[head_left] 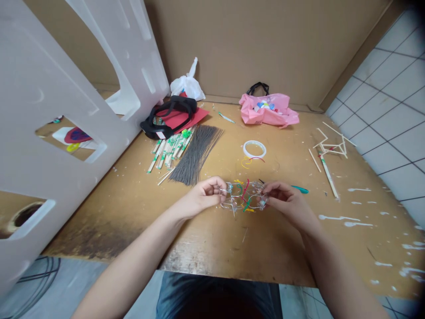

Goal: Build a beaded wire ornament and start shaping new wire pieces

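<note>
Toward the front edge of the bench, the left hand and right hand pinch opposite ends of a wire frame between their fingers; whether it touches the bench is hard to tell. Uneven pulling could bend it or loosen its coloured ties.

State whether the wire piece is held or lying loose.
Held: the left hand pinches one end of the wire piece, the right hand the other.

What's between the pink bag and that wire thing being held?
The head view shows a white tape roll, a yellow strand and a red strand between the pink bag and the wire thing.
</note>
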`<state>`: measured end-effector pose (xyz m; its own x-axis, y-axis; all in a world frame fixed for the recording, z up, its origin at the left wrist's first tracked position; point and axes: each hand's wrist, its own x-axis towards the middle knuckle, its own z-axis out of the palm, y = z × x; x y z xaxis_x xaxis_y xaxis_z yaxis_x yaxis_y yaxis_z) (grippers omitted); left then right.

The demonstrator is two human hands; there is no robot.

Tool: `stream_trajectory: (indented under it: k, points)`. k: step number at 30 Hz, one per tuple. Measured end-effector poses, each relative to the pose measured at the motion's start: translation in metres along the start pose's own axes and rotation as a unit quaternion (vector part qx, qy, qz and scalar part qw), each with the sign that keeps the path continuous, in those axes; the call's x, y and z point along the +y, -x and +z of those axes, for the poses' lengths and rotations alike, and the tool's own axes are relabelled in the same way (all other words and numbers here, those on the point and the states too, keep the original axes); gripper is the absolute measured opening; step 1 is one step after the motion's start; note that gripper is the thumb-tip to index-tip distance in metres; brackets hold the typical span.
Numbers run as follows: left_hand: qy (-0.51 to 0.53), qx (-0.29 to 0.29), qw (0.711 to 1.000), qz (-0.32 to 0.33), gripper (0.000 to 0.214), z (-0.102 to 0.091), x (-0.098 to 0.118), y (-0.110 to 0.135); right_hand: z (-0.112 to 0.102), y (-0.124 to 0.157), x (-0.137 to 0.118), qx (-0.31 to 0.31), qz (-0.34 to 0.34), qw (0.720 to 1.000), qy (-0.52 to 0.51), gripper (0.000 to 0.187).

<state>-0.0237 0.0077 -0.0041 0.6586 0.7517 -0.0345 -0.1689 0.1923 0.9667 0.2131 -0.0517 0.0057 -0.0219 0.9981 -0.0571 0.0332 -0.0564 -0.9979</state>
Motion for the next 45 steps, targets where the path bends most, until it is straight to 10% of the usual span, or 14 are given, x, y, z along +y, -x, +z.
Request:
stream_trajectory:
  k: [9, 23, 32, 39, 45]
  points:
    - [0.000, -0.039, 0.999, 0.029, 0.020, 0.027, -0.019, -0.006, 0.038, 0.005, 0.020, -0.044, -0.022, 0.999, 0.013, 0.010]
    - [0.044, 0.060, 0.997, 0.002, 0.027, 0.004, 0.000, -0.003, 0.005, 0.001, 0.003, 0.043, -0.009, 0.999, -0.019, 0.015]
    - [0.295, 0.079, 0.951, -0.049, 0.020, 0.008, -0.002, -0.007, -0.002, -0.003, 0.015, 0.080, -0.102, 0.991, -0.014, 0.045]
    - [0.422, 0.019, 0.903, -0.080, 0.016, 0.023, -0.006, -0.004, 0.021, 0.001, 0.020, -0.128, -0.087, 0.987, 0.041, 0.078]
    - [0.402, -0.030, 0.906, -0.126, 0.027, 0.038, -0.019, 0.000, 0.043, 0.000, 0.005, -0.144, -0.103, 0.982, -0.066, 0.090]
